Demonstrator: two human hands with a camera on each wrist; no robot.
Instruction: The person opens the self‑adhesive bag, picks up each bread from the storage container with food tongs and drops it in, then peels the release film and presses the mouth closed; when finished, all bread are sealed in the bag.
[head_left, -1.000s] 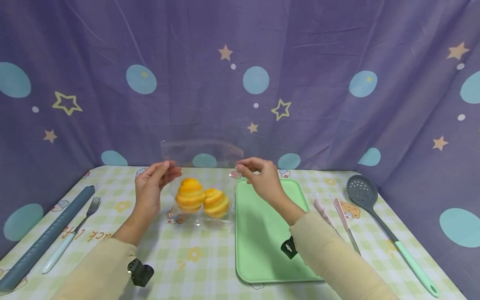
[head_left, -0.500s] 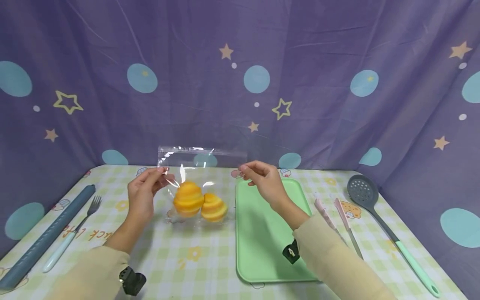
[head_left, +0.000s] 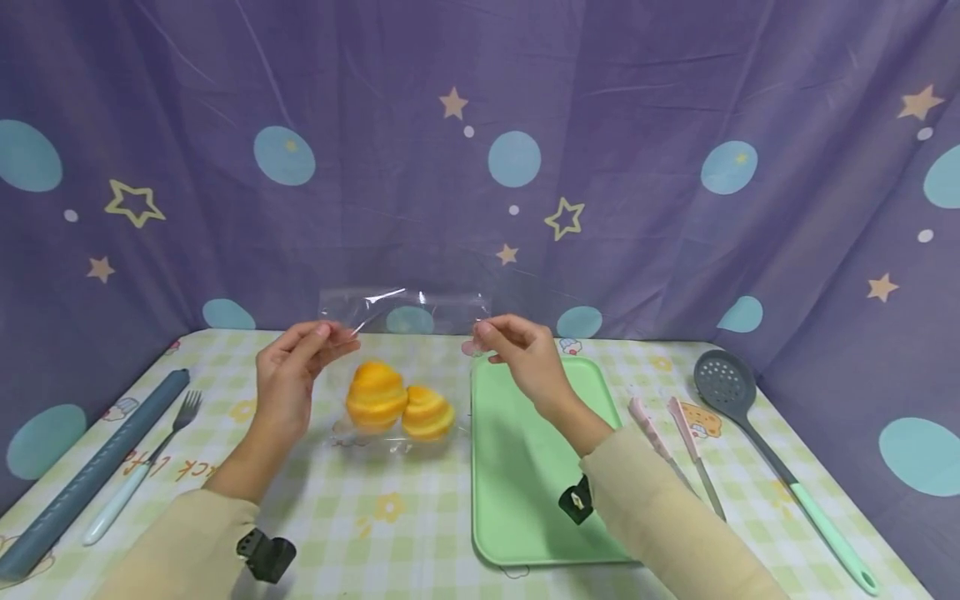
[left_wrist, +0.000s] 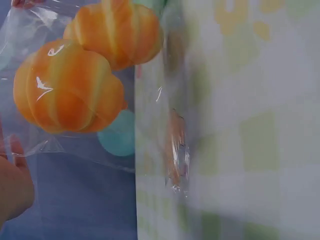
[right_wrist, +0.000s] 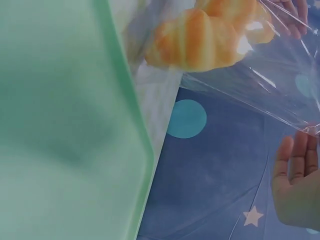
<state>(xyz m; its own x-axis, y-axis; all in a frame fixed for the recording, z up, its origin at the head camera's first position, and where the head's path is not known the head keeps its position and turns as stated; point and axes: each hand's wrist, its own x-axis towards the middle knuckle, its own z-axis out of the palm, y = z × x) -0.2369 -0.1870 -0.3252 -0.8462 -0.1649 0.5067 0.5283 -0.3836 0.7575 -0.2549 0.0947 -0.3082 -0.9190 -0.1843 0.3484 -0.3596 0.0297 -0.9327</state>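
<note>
A clear plastic bag [head_left: 442, 350] stands upright between the two hands, its top edge above them. Inside lie two golden striped bread rolls, a larger one [head_left: 377, 398] on the left and a smaller one [head_left: 427, 414] on the right; they fill the upper left of the left wrist view, the larger roll [left_wrist: 67, 90] nearest. My left hand [head_left: 288, 371] pinches the bag's left side between thumb and fingers. With thumb and fingertips my right hand [head_left: 528, 362] pinches its right side, where the plastic is drawn taut in the right wrist view.
Just right of the bag lies a green tray [head_left: 525, 500], partly under the right forearm. Pink-handled utensils [head_left: 686, 433] and a slotted skimmer [head_left: 727, 387] lie further right. At the left are a fork [head_left: 146, 458] and a dark blue long roll [head_left: 97, 475]. A purple curtain [head_left: 480, 167] hangs behind.
The left hand shifts left, then its fingers reach slightly up and inward. The bag's top edge dips and now bows between the hands. The right hand stays nearly in place.
</note>
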